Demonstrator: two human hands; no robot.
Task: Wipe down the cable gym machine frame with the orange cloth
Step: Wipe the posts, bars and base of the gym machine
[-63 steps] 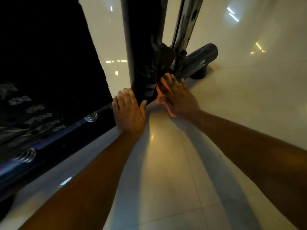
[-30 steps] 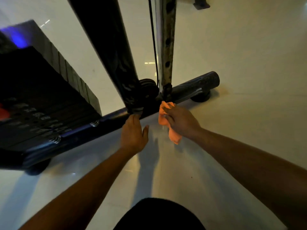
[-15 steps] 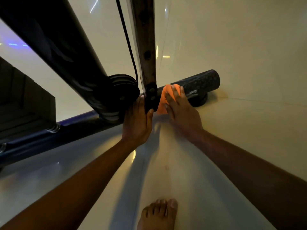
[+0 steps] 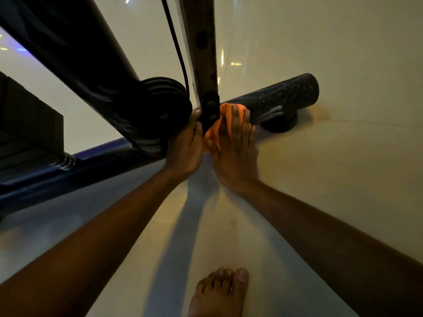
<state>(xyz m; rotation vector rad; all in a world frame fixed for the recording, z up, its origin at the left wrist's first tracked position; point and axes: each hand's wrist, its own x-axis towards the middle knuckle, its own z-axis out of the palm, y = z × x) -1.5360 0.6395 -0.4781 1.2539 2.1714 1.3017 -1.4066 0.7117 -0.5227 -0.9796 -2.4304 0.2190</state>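
At the foot of the perforated upright (image 4: 202, 49), head view: my right hand (image 4: 233, 152) presses the orange cloth (image 4: 225, 110) onto the base tube (image 4: 281, 98) just right of it, fingers straight over the cloth. Left hand (image 4: 184, 147) braces flat on the tube left of the upright, holding nothing. Step: wiping the base joint. Next I reckon: slide the cloth right along the tube, clearing the bolted bracket (image 4: 209, 109)

Orange cloth (image 4: 225, 110) bunched against dark base tube (image 4: 281, 99) of machine frame, beside rusty perforated upright (image 4: 202, 42)
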